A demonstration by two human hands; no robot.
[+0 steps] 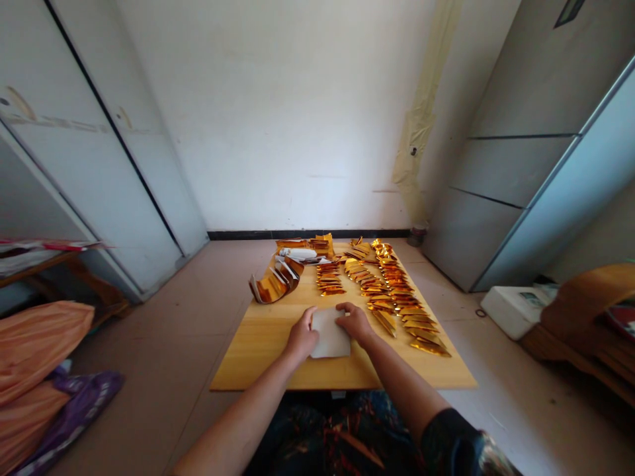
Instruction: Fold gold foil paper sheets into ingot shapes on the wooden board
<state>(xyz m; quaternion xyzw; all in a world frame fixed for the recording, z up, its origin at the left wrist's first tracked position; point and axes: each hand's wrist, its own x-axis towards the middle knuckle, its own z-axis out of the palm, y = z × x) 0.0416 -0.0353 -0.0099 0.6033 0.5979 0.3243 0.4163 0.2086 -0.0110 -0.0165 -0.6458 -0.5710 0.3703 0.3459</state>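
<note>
A pale grey, roughly square sheet (330,336) is held just over the front middle of the wooden board (258,344). My left hand (301,334) is closed on its left edge, and my right hand (355,322) grips its upper right edge. To the right of my hands run rows of folded gold foil pieces (397,281). A shorter row of them (329,279) sits beyond the sheet. Curved gold sheets with pale backs (278,281) stand at the board's left back, near a white object (297,253).
Behind the board is a white wall (297,119). A grey refrigerator (516,145) and a white box (513,309) stand right. Pale cabinets (99,145) are left, with orange (40,337) and purple bags (84,403) in front.
</note>
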